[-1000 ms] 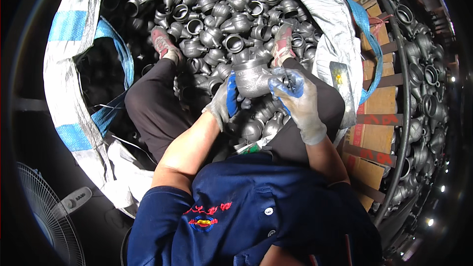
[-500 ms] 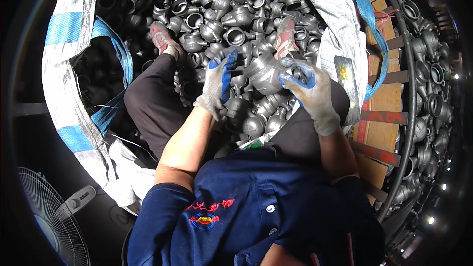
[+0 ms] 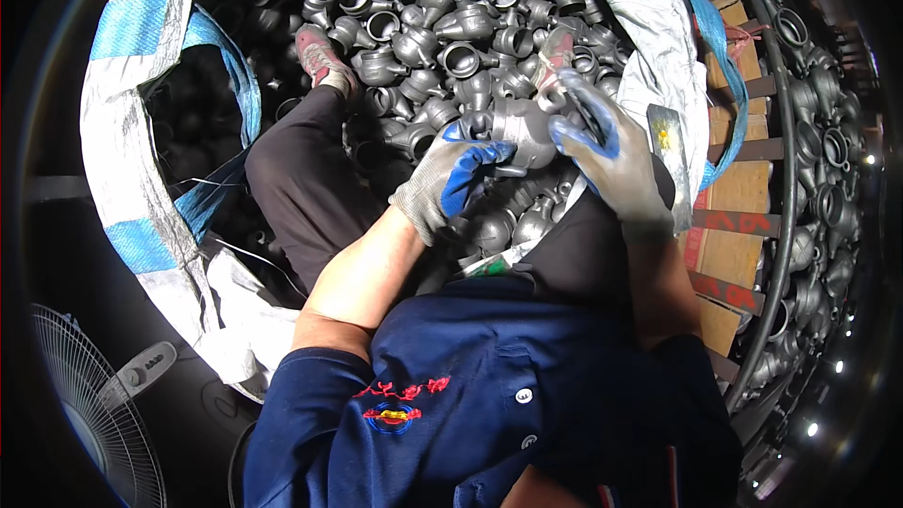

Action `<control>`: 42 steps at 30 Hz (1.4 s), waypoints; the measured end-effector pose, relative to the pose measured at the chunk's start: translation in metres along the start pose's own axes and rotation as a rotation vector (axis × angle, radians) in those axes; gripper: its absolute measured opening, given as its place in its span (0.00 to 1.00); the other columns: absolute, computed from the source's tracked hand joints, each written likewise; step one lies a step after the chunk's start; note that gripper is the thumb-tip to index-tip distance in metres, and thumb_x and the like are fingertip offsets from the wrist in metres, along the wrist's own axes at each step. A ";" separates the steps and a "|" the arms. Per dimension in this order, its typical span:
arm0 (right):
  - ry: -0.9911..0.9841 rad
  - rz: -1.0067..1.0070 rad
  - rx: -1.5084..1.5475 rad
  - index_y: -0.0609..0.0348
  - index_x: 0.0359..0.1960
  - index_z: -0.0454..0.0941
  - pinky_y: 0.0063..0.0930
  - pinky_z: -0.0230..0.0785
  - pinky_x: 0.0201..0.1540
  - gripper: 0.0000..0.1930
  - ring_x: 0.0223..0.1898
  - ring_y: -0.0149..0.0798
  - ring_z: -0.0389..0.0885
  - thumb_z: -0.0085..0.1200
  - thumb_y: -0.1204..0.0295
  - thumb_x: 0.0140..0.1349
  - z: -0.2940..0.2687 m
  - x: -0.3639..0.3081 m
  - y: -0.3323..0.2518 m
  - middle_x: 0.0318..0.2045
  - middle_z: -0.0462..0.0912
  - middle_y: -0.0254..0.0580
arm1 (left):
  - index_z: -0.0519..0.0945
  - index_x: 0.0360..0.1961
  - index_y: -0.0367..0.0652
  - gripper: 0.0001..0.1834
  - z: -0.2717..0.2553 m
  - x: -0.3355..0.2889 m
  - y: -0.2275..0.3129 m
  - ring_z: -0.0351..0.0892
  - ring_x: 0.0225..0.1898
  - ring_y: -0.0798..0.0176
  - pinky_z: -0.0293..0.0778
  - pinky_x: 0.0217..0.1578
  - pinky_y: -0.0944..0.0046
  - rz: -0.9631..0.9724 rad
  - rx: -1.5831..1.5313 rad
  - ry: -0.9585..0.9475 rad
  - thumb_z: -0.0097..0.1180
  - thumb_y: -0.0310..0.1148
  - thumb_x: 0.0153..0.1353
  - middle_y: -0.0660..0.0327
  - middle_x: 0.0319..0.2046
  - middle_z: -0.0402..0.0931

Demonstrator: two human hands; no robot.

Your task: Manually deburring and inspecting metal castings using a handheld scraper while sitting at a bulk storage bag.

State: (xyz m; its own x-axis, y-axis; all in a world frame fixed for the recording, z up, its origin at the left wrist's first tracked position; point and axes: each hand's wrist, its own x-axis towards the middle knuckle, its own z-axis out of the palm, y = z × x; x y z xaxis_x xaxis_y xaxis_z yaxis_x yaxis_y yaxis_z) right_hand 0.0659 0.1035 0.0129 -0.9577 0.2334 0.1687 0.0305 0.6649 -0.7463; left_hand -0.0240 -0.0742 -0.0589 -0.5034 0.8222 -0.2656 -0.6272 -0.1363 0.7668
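A dark grey cast metal part [image 3: 524, 134] with a rounded body and a wide collar hangs in front of me, above the heap between my legs. My left hand [image 3: 451, 174], in a grey glove with blue coated fingers, is closed round its left side. My right hand [image 3: 611, 155], gloved the same way, is beside the part's right side with fingers stretched and thumb apart. Dark shading fills the gap between that thumb and the fingers, and I cannot make out a thing held there. Part of the casting's lower end is hidden by my left fingers.
Many similar castings [image 3: 461, 23] lie heaped in a large white bag [image 3: 122, 146] with blue straps [image 3: 226, 66] around my legs. A slatted wooden and metal crate side [image 3: 734, 188] stands at right, more castings [image 3: 828, 207] beyond it. A fan [image 3: 94, 404] stands at lower left.
My left hand has moved right and closed on the casting. The casting has turned and shifted slightly right. My right hand's fingers have straightened and come away from its narrow end.
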 end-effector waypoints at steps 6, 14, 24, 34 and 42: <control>-0.017 0.252 0.573 0.66 0.61 0.65 0.20 0.68 0.47 0.24 0.41 0.28 0.77 0.43 0.78 0.61 0.003 -0.042 -0.022 0.45 0.80 0.43 | 0.71 0.52 0.31 0.17 0.004 0.003 0.002 0.77 0.49 0.55 0.76 0.51 0.52 0.127 -0.674 -0.141 0.47 0.20 0.61 0.50 0.48 0.76; 0.046 0.046 0.292 0.66 0.52 0.74 0.24 0.73 0.44 0.22 0.42 0.34 0.81 0.53 0.86 0.52 0.023 -0.047 -0.015 0.43 0.81 0.47 | 0.69 0.55 0.37 0.21 -0.003 -0.002 0.001 0.80 0.44 0.57 0.79 0.39 0.65 0.315 0.128 -0.074 0.49 0.18 0.58 0.53 0.45 0.77; 0.113 -0.199 -0.154 0.63 0.45 0.77 0.31 0.74 0.38 0.18 0.36 0.45 0.81 0.58 0.85 0.49 0.033 -0.040 -0.021 0.36 0.80 0.48 | 0.80 0.41 0.37 0.13 -0.015 -0.006 -0.008 0.81 0.38 0.51 0.76 0.40 0.59 0.806 0.771 -0.011 0.49 0.24 0.56 0.51 0.34 0.80; -0.046 -0.204 -0.274 0.62 0.45 0.77 0.32 0.74 0.39 0.18 0.35 0.45 0.81 0.59 0.83 0.49 0.016 -0.040 -0.024 0.37 0.81 0.47 | 0.79 0.43 0.37 0.14 -0.012 -0.016 0.014 0.79 0.44 0.57 0.73 0.49 0.61 0.860 1.198 -0.017 0.52 0.21 0.55 0.56 0.37 0.81; -0.410 0.575 0.803 0.66 0.50 0.74 0.11 0.65 0.21 0.17 0.19 0.18 0.73 0.49 0.74 0.60 -0.006 -0.026 -0.007 0.25 0.82 0.37 | 0.76 0.47 0.35 0.16 -0.002 -0.013 0.016 0.78 0.35 0.73 0.75 0.33 0.74 0.496 0.552 -0.045 0.57 0.20 0.56 0.63 0.35 0.79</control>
State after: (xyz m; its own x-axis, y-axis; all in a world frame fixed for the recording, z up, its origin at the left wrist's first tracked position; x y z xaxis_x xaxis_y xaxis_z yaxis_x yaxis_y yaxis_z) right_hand 0.0921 0.0967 0.0174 -0.8873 0.0074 -0.4612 0.4537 -0.1659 -0.8756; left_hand -0.0286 -0.0881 -0.0448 -0.6174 0.7598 0.2037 0.0632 -0.2102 0.9756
